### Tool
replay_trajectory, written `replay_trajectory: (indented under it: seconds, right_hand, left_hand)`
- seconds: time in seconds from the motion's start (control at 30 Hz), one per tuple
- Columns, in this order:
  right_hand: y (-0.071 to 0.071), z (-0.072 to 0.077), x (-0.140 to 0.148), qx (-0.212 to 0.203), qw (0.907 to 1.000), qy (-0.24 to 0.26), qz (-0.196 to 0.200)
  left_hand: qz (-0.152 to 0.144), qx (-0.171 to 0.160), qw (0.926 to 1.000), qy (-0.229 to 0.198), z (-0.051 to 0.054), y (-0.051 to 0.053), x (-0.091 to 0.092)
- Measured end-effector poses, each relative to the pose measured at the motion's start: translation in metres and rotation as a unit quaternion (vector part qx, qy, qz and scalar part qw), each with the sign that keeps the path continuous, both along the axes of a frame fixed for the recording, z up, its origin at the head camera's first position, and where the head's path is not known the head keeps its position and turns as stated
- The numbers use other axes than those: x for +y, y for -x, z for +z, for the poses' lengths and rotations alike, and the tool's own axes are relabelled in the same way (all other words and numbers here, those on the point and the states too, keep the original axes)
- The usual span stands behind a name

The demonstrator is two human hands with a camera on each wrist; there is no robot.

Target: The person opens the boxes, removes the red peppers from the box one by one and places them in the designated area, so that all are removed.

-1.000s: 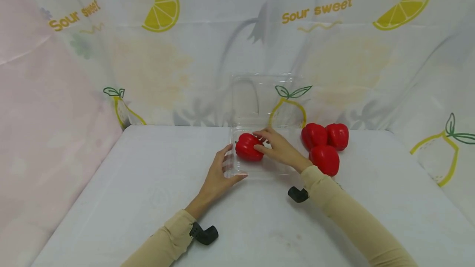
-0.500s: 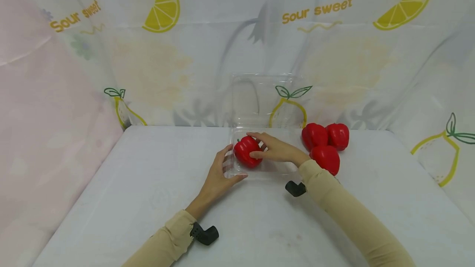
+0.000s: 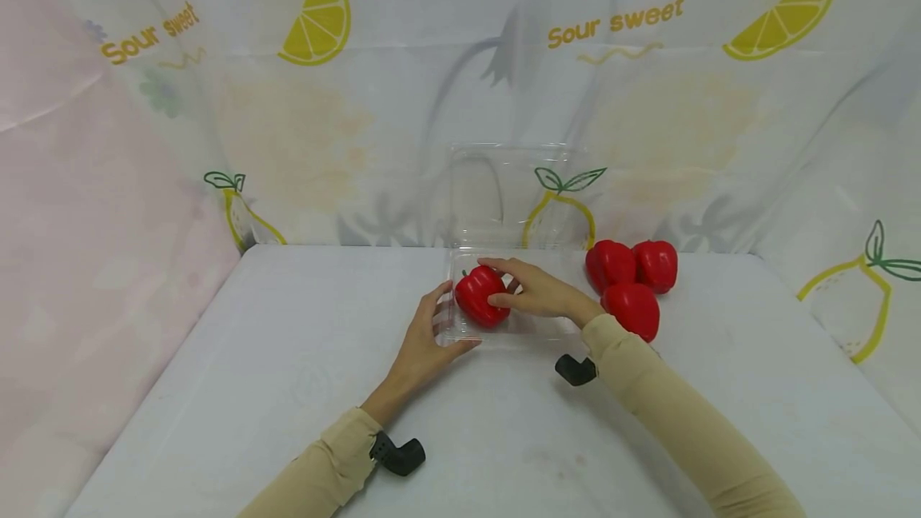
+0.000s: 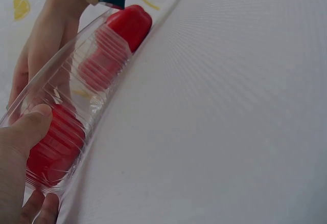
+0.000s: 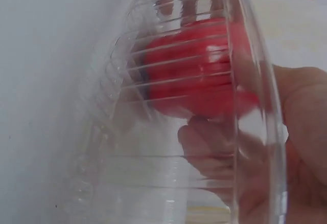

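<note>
One red bell pepper [image 3: 476, 296] lies in the left part of a clear plastic clamshell box [image 3: 536, 328], its green stem pointing toward the back. My right hand [image 3: 536, 288] reaches in from the right and grips that pepper, thumb on the near side and fingers over the far side. At the box's front left corner, my left hand [image 3: 423, 348] holds the box, with the thumb along the front wall and the fingers at the left wall. Through the ribbed wall, the right wrist view shows the same pepper [image 5: 191, 73] against the right hand [image 5: 306, 111].
The box's lid [image 3: 496, 194] stands raised at the back, against the printed cloth backdrop [image 3: 403, 102]. Three more red peppers, at the back left [image 3: 610, 264], back right [image 3: 655, 265] and front [image 3: 631, 310], cluster right of the box on the white table [image 3: 288, 390].
Over the past second my right hand has shifted slightly left and turned the pepper, so its stem swung from the left toward the back. The left hand and box have stayed put.
</note>
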State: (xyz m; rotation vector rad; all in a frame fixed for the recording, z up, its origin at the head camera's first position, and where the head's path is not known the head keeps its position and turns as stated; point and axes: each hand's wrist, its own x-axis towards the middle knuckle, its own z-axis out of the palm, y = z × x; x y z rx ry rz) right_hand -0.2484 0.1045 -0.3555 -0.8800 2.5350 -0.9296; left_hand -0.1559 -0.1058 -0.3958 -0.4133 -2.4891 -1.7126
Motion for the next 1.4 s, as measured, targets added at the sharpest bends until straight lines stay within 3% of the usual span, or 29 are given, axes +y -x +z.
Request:
replay_trajectory:
  seconds: [0.37, 0.63, 0.97, 1.4]
  right_hand:
    - [-0.006, -0.002, 0.011, 0.0, 0.9981, 0.06, -0.012]
    - [-0.011, 0.001, 0.023, -0.004, 0.9954, 0.082, -0.05]
    - [-0.017, 0.003, 0.037, -0.015, 0.9921, 0.1, -0.074]
    - [-0.02, 0.004, 0.043, -0.001, 0.9902, 0.097, -0.101]
  left_hand:
    - [-0.003, 0.001, 1.0, 0.001, 0.001, -0.001, 0.0]
    - [-0.002, -0.012, 0.9999, -0.001, 0.005, -0.003, 0.0]
    - [-0.008, -0.013, 0.9999, -0.002, 0.003, -0.001, -0.001]
    - [-0.002, -0.017, 0.9999, -0.003, 0.001, 0.0, 0.0]
